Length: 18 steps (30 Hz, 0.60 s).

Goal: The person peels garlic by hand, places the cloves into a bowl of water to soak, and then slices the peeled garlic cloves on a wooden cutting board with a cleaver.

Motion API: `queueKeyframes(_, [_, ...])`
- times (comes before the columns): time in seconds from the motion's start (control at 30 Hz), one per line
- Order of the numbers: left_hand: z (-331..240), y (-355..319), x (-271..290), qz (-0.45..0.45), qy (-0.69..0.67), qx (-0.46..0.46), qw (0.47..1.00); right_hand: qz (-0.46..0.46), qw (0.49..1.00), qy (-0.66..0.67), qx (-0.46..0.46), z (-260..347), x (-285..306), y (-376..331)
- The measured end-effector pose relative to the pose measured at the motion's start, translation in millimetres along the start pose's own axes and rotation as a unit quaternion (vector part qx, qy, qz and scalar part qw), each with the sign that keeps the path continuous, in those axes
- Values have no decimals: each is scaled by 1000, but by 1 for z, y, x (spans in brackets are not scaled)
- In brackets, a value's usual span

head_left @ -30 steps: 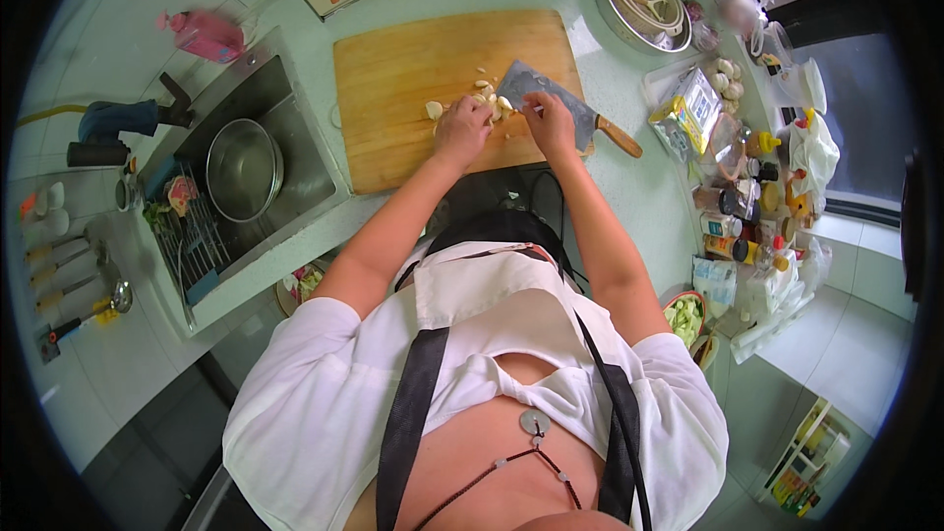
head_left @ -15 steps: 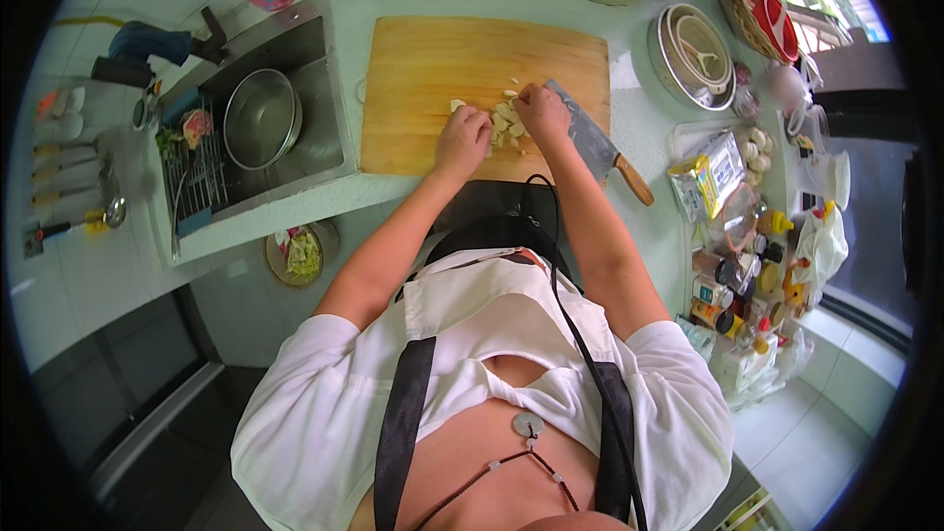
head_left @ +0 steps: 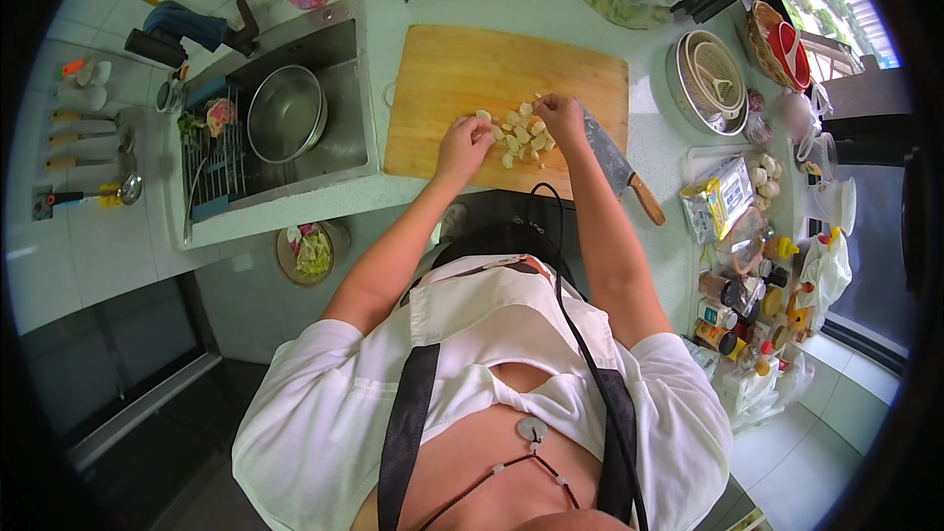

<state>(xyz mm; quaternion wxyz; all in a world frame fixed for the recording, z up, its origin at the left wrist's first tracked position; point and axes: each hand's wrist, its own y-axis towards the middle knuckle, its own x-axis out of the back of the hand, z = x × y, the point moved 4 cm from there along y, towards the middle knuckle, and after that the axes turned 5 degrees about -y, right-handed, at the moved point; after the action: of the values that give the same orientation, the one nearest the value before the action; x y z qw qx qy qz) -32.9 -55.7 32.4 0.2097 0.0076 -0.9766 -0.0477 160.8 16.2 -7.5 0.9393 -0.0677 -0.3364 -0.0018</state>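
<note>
Pale cream slices (head_left: 524,134) lie loosely spread near the front of a wooden cutting board (head_left: 462,64), between my two hands. My left hand (head_left: 464,147) is at their left edge, fingers curled together, with one slice by its fingertips. My right hand (head_left: 561,120) is at their right edge, its fingers pinched down close to the slices. Whether either hand holds a slice is hidden by the fingers. Just right of my right hand lies a cleaver (head_left: 612,154), its blade on the board and its wooden handle past the board's edge.
A sink (head_left: 354,118) at the left holds a metal bowl (head_left: 287,114) and a rack (head_left: 214,152). Stacked strainers and bowls (head_left: 678,69) stand right of the board. Nearer are a tray with garlic bulbs (head_left: 764,177) and several jars (head_left: 718,313). A bin (head_left: 305,277) holds scraps.
The slices are spread wider apart than before. My left hand has shifted slightly left across the board, away from my right hand. The whole view has shifted a little; the cleaver still lies in place.
</note>
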Motion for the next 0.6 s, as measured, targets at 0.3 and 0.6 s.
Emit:
queueKeyframes(0.3, [18, 20, -18, 100, -372, 199, 901, 18, 975, 217, -49, 37, -16, -35])
queueKeyframes(0.6, [25, 29, -12, 126, -519, 296, 792, 94, 930, 324, -145, 62, -10, -53])
